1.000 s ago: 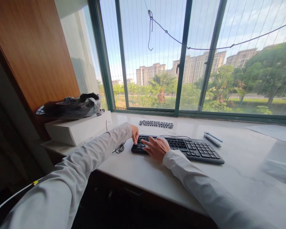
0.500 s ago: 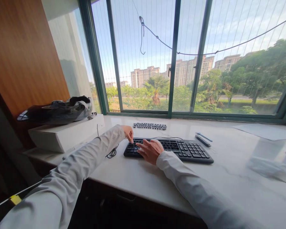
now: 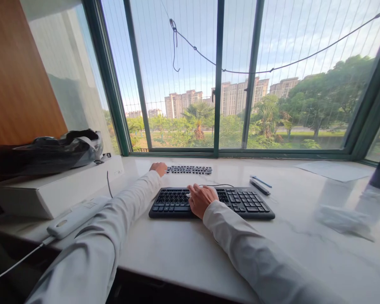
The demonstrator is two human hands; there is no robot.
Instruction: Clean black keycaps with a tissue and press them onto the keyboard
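The left hand (image 3: 159,169) is extended to the left end of a row of small dark keycaps (image 3: 190,169) lying behind the keyboard; its fingertips are turned from view, and it cannot be told whether they pinch a piece. The right hand (image 3: 202,199) is over the middle of the black keyboard (image 3: 237,202), fingers bent; a pale item (image 3: 188,195) shows at its fingertips, partly hidden, and whether it is gripped cannot be established. The keyboard lies flat on the white table (image 3: 174,249), between the person and the row, apart from the row. In this inspector's judgement, the step in hand is work at the row with the left hand while the right attends the keyboard; the next move calls for a fine fingertip grip on a single piece, leaving its neighbours undisturbed. A thin cable (image 3: 220,185) runs along the keyboard's far edge. A blue pen (image 3: 262,181) and a dark slim stick (image 3: 259,187) lie beyond its right end, with a clear plastic bag (image 3: 345,221) farther right. At far left, a white box (image 3: 58,190) carries a dark bundle (image 3: 50,154).
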